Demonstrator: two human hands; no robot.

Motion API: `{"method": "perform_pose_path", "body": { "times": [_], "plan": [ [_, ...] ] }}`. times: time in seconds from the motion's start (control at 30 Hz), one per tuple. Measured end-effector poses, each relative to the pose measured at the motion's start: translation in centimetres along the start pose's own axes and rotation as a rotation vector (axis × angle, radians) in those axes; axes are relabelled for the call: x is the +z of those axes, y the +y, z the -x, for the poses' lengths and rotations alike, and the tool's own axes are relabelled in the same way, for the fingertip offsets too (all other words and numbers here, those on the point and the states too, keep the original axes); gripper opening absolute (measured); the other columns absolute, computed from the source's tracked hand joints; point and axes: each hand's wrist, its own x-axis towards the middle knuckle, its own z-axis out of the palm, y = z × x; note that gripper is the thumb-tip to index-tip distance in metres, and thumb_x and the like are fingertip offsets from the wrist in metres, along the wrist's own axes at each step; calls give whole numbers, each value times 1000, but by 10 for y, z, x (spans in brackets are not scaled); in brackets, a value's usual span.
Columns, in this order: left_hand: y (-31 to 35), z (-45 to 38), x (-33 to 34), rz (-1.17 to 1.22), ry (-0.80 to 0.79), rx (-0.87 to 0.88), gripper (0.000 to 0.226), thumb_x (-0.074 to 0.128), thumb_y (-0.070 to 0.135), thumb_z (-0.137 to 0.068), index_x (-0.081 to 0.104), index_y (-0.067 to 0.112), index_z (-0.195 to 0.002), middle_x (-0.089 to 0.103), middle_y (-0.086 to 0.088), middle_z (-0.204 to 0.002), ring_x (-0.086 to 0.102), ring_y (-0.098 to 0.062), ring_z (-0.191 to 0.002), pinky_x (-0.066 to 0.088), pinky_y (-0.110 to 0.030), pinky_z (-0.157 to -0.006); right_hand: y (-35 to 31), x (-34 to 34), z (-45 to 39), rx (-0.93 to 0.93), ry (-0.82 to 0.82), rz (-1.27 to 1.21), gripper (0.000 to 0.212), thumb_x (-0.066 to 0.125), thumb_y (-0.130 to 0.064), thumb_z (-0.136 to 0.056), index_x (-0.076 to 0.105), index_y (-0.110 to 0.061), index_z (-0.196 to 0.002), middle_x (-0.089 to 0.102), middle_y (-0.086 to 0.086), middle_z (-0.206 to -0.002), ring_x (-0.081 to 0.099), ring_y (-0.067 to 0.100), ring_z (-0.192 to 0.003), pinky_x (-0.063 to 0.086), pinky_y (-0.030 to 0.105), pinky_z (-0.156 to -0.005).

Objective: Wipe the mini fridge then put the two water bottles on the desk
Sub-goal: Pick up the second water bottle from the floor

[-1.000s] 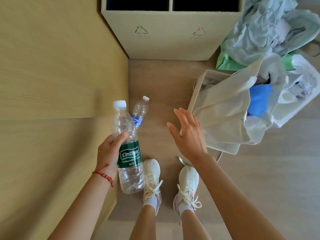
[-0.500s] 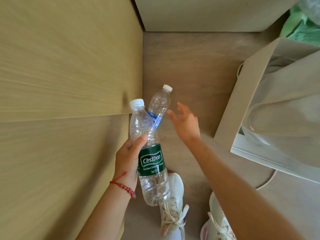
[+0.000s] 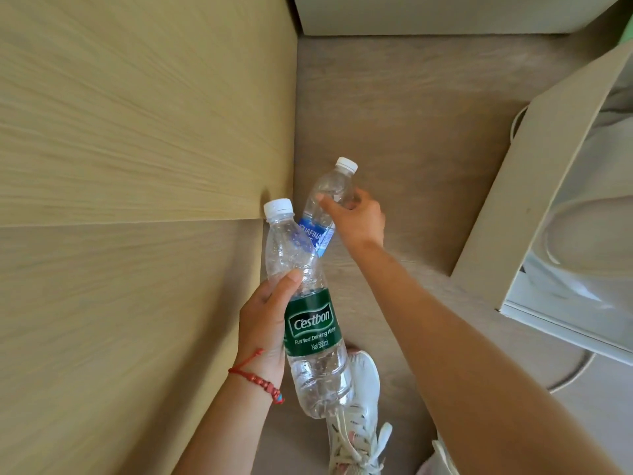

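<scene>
My left hand [image 3: 262, 323] grips a clear water bottle with a green Cestbon label [image 3: 313, 325] and a white cap, held upright and slightly tilted. Behind it stands a smaller clear bottle with a blue Aquafina label [image 3: 330, 197] on the floor beside the light wood cabinet [image 3: 137, 166]. My right hand [image 3: 359, 219] is wrapped around the upper body of that smaller bottle. The green-label bottle hides the blue-label bottle's lower part. The mini fridge is not in view.
A beige paper bag [image 3: 534, 173] with white contents stands on the floor at the right. A pale bin [image 3: 445, 15] sits at the top. My white sneakers [image 3: 359, 416] are below the bottles on the brown floor.
My right hand reached forward from open air and closed around the blue-label bottle. The camera moved lower and closer to the floor. My left hand kept holding the green-label bottle.
</scene>
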Motion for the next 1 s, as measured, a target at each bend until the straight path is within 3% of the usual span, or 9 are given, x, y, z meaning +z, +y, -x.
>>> {"method": "perform_pose_path", "body": {
  "times": [0.1,0.23,0.3,0.4,0.5,0.63,0.77,0.87,1.0],
  "plan": [
    [0,4,1,-8,1,-8,29,72,46,-42,71,24,-62,65,5,-63,62,-20,-68,49,-39,-76,4,-19,5,15,25,-43,61,72,-47,-71,56,-13,-119,60,-4,-96,55,12,-90,38,21,-65],
    [8,17,7,-33,8,-6,33,73,47,-46,64,22,-66,59,0,-69,57,-23,-72,47,-40,-77,5,-61,21,27,-10,-84,56,73,-41,-71,57,-16,-119,64,-3,-95,58,10,-83,43,22,-64],
    [14,27,12,-49,4,2,34,79,42,-51,61,19,-69,59,-2,-72,58,-23,-72,48,-40,-76,0,-84,36,11,-42,-97,46,73,-41,-71,61,-22,-110,67,-1,-93,60,8,-80,49,27,-67],
    [26,47,23,-67,11,37,24,75,36,-62,58,20,-62,58,-2,-69,57,-23,-68,48,-37,-72,-14,-120,66,-76,-88,-88,24,73,-36,-72,60,-37,-92,66,-15,-88,60,-6,-76,47,20,-64],
    [40,74,34,-96,5,71,22,78,36,-58,59,24,-57,60,3,-63,59,-18,-62,49,-32,-66,-36,-156,99,-145,-156,-93,22,72,-28,-74,59,-41,-87,70,-17,-86,65,1,-81,53,21,-69],
    [62,122,47,-131,-33,71,38,74,48,-43,58,21,-64,62,3,-65,62,-15,-59,50,-31,-63,-73,-206,142,-215,-175,-96,25,72,-24,-75,60,-42,-86,67,-27,-75,66,-2,-72,53,13,-60],
    [86,174,57,-152,-63,83,31,72,43,-53,60,20,-70,63,0,-70,64,-13,-58,52,-31,-64,-112,-252,183,-239,-120,-134,24,71,-21,-77,62,-41,-85,66,-28,-71,64,-8,-67,46,7,-54],
    [105,210,60,-171,-71,108,33,69,43,-55,58,18,-73,64,1,-69,64,-10,-54,51,-27,-59,-139,-279,214,-252,-106,-141,26,70,-23,-77,63,-47,-85,68,-24,-73,65,-4,-71,51,13,-60],
    [131,257,62,-171,-74,142,53,70,54,-42,58,13,-72,64,4,-64,63,-11,-54,51,-26,-58,-170,-314,257,-247,-117,-132,25,67,-26,-79,62,-45,-93,68,-14,-85,66,0,-77,54,22,-71]
  ]
}}
